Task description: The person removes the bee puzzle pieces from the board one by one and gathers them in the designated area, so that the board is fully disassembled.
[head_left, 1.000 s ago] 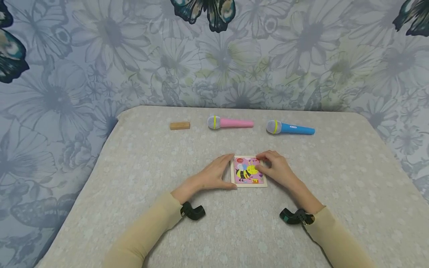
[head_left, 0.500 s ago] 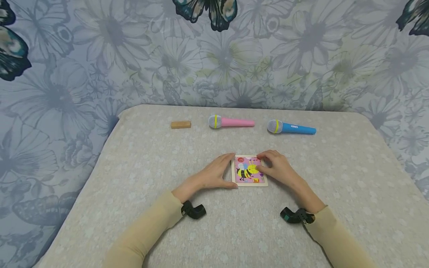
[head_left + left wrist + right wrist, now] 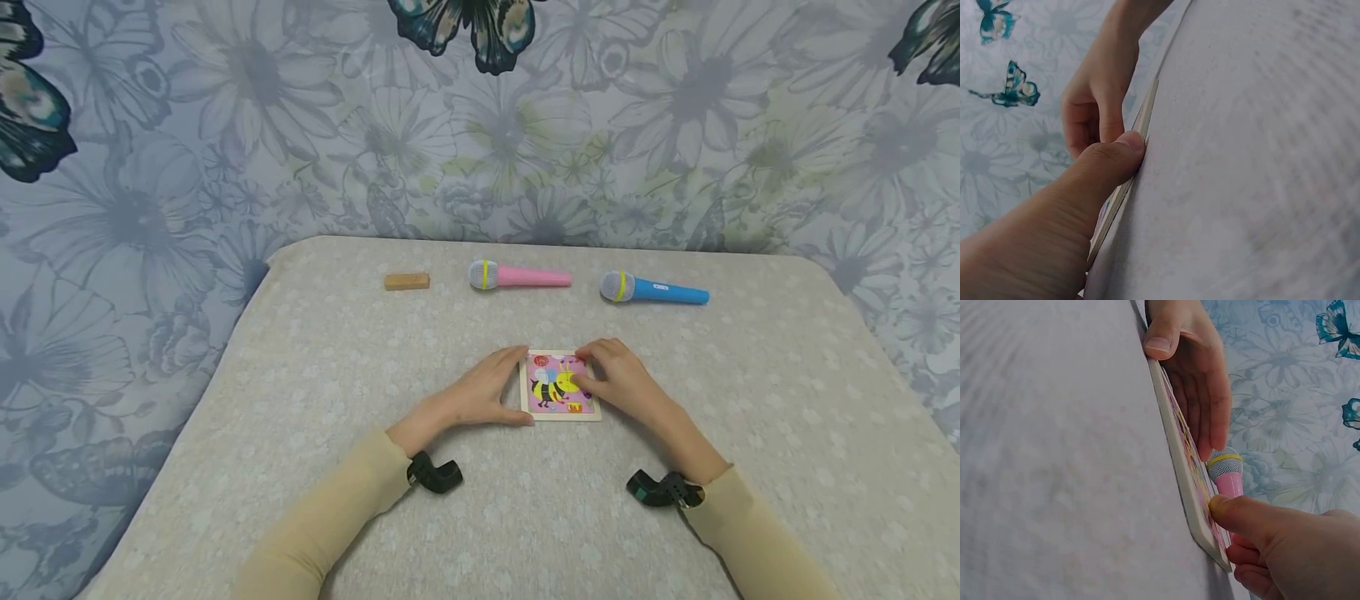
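On the table (image 3: 540,517) before me lies a picture board (image 3: 553,407), between my two hands. My left hand (image 3: 480,392) holds its left side, thumb at the near corner, fingertips at the far one. My right hand (image 3: 628,382) grips it near the far right corner. Behind the board, well apart, a row runs left to right along the table's back: a block (image 3: 407,282), the first microphone (image 3: 525,276), then the second microphone (image 3: 660,290), both heads leftward. Behind the table stands a backdrop (image 3: 510,167).
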Action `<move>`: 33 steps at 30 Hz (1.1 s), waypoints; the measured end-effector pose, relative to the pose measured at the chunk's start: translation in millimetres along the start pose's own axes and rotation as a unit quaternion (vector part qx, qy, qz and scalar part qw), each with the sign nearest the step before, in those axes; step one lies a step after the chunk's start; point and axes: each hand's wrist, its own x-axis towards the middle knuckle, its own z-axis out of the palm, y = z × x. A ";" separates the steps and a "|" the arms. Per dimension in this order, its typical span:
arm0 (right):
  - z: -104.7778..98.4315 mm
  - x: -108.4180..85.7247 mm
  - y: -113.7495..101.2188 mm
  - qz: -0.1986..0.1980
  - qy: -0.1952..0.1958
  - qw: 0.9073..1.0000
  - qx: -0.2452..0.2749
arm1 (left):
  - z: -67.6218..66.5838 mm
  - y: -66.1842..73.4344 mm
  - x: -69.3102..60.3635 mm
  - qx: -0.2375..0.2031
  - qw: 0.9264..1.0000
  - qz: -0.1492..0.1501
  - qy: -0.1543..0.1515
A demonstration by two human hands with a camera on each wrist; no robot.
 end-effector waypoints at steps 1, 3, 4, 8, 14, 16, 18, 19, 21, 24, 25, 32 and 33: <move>-0.4 -0.1 -0.2 -0.002 -0.001 1.000 -0.003 | 0.1 0.1 0.0 -0.001 1.000 0.001 0.001; -1.6 -0.2 -0.5 -0.007 -0.005 1.000 -0.007 | 0.3 0.1 0.2 -0.001 1.000 0.002 0.001; -2.5 0.3 -0.7 -0.010 -0.007 1.000 -0.009 | -0.1 0.1 0.4 -0.001 1.000 0.002 0.001; -5.6 2.1 0.1 -0.009 -0.012 1.000 0.008 | -1.7 0.2 1.2 -0.001 1.000 0.002 0.000; -4.0 3.2 5.3 -0.001 -0.003 0.998 0.060 | -2.4 0.7 0.9 -0.002 1.000 -0.002 -0.001; -2.0 2.9 6.8 0.004 0.003 0.997 0.076 | -1.7 0.4 0.3 -0.001 1.000 -0.001 -0.003; 0.8 2.4 8.0 0.009 0.004 0.996 0.092 | -0.7 -0.4 -0.9 0.002 1.000 0.001 -0.006; 2.1 2.4 8.3 0.012 0.005 0.995 0.099 | -0.2 -1.0 -1.7 0.002 1.000 0.001 -0.008; 4.7 2.8 9.1 0.012 0.005 0.994 0.109 | 0.6 -2.2 -3.1 0.004 1.000 -0.001 -0.010; 6.8 3.6 9.6 0.009 0.010 0.993 0.117 | 1.0 -3.4 -4.3 0.005 1.000 -0.003 -0.008; 6.9 3.8 9.9 0.008 0.012 0.993 0.117 | 0.9 -3.5 -4.2 0.003 1.000 -0.002 -0.006; 2.6 2.9 11.1 0.004 0.012 0.997 0.075 | 1.7 -2.8 0.2 0.004 1.000 0.002 -0.004; 1.6 2.9 11.0 0.005 0.010 0.998 0.069 | 1.7 -2.8 0.9 0.005 1.000 0.002 -0.003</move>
